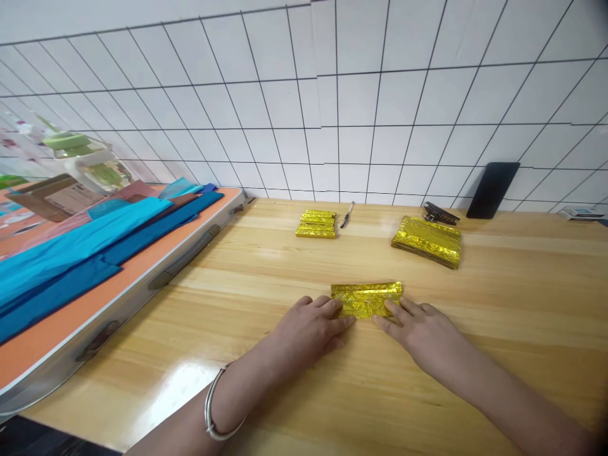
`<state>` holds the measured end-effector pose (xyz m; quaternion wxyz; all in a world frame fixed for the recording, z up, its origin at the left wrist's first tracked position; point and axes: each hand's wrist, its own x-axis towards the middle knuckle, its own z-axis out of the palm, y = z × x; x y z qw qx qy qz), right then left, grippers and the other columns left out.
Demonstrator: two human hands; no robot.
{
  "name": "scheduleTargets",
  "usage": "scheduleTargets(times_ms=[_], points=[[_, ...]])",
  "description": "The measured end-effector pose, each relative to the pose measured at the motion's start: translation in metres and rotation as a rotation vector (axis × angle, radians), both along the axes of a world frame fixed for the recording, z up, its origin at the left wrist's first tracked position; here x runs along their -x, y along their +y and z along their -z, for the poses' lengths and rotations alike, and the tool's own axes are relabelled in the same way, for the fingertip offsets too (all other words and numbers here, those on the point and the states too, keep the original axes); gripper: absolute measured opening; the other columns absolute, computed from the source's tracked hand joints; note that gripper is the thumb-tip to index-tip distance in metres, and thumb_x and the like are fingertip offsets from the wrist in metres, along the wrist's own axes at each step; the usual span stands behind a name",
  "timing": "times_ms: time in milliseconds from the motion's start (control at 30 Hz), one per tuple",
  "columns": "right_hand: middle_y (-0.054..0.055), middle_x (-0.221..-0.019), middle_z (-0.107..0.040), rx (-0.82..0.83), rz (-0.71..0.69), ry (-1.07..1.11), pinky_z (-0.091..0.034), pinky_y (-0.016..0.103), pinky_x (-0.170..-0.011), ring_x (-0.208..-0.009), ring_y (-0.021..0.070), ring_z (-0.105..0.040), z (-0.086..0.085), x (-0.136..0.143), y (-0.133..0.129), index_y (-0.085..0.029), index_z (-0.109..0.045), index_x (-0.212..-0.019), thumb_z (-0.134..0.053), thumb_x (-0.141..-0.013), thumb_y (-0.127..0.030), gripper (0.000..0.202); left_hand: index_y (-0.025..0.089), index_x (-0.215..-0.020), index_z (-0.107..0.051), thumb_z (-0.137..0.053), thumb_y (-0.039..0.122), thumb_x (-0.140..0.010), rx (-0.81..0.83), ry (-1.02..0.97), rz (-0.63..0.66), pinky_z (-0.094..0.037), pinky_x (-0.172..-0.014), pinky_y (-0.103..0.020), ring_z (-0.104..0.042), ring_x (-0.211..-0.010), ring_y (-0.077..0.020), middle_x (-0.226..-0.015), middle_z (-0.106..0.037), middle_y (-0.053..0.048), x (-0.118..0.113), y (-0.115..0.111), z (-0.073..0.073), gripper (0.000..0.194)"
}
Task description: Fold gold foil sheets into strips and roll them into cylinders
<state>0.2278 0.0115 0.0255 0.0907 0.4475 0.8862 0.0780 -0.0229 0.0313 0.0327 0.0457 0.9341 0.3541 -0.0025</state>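
A sheet of gold foil paper point(365, 299) lies on the wooden table in front of me, with a folded strip along its far edge. At its left end, my left hand point(313, 324) grips the near corner between thumb and fingers. My right hand point(418, 323) does the same at the right end, its thumb at the near edge and its fingertips on top of the foil. The undersides of the fingers are hidden. Farther back sit several folded gold foil strips point(316, 225) at the left and a stack of gold foil sheets point(427, 240) at the right.
A pen point(347, 215) lies beside the folded strips. Behind the stack are a dark hair clip point(441, 214) and a black phone point(493, 190) leaning on the tiled wall. An orange-topped surface point(137, 278) with blue fabric point(85, 253) borders the table point(228, 266) on the left.
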Motion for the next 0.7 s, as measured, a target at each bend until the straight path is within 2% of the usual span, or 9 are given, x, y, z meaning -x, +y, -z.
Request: scheduleTargets(times_ms=[167, 467, 567, 700], points=[[0.011, -0.129, -0.054, 0.001, -0.014, -0.005, -0.051, 0.040, -0.077, -0.113, 0.0307, -0.053, -0.004, -0.006, 0.002, -0.033, -0.052, -0.126, -0.050, -0.077, -0.002, 0.058, 0.036, -0.126, -0.046, -0.051, 0.033, -0.087, 0.028, 0.007, 0.017, -0.038, -0.083, -0.033, -0.050, -0.108, -0.0218, -0.126, -0.050, -0.003, 0.010, 0.002, -0.005, 0.039], [0.003, -0.131, -0.053, 0.030, -0.051, 0.122, -0.051, 0.036, -0.082, -0.110, 0.0237, -0.057, -0.004, -0.028, 0.008, -0.036, -0.056, -0.121, -0.045, -0.079, -0.002, 0.055, 0.040, -0.124, -0.048, -0.054, 0.032, -0.085, 0.095, -0.039, 0.040, -0.038, -0.090, -0.032, -0.051, -0.114, -0.0210, -0.134, -0.046, -0.001, 0.024, 0.011, -0.004, 0.041], [-0.002, -0.134, -0.049, 0.074, -0.033, 0.141, -0.051, 0.036, -0.081, -0.110, 0.0231, -0.057, -0.004, -0.035, 0.012, -0.040, -0.053, -0.122, -0.041, -0.082, -0.004, 0.055, 0.039, -0.121, -0.050, -0.053, 0.030, -0.085, 0.121, -0.060, 0.055, -0.038, -0.090, -0.029, -0.052, -0.113, -0.0190, -0.135, -0.046, 0.001, 0.028, 0.013, -0.006, 0.037], [-0.005, -0.137, -0.045, 0.149, -0.026, 0.208, -0.047, 0.036, -0.090, -0.118, 0.0213, -0.051, -0.003, -0.043, 0.017, -0.041, -0.052, -0.124, -0.040, -0.087, -0.011, 0.048, 0.038, -0.116, -0.054, -0.052, 0.024, -0.084, 0.169, -0.074, 0.066, -0.039, -0.087, -0.024, -0.056, -0.108, -0.0157, -0.131, -0.049, 0.005, 0.031, 0.014, -0.012, 0.034]])
